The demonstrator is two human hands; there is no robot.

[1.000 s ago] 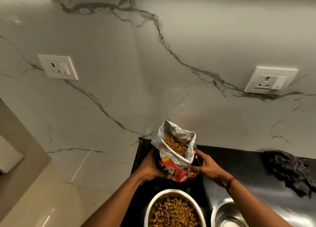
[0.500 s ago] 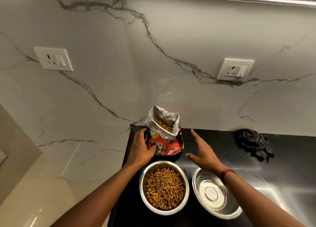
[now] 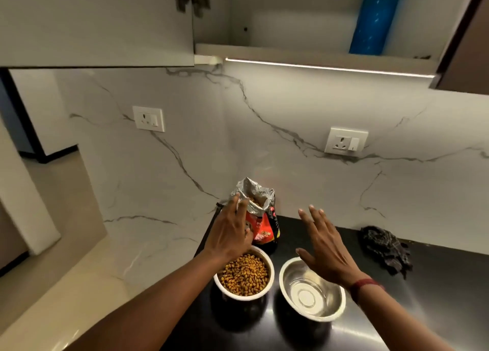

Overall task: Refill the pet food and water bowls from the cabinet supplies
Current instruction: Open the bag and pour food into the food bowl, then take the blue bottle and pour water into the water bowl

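Observation:
A red pet food bag with a foil top stands open and upright at the back of the black counter, against the marble wall. In front of it a white bowl is full of brown kibble. To its right is a steel bowl with nothing visible in it. My left hand hovers beside the bag's left side with fingers spread, fingertips near the foil rim. My right hand is open with fingers apart, above the steel bowl's far edge, holding nothing.
A dark checked cloth lies crumpled at the back right of the counter. Above, a wall cabinet stands open with a blue roll upright inside. Two wall sockets sit on the marble backsplash. The counter's left edge drops to a lower floor area.
Both hands let go of the bag, which now stands on the counter. My view has lifted, bringing the open cabinet into sight. Both hands have risen with fingers spread.

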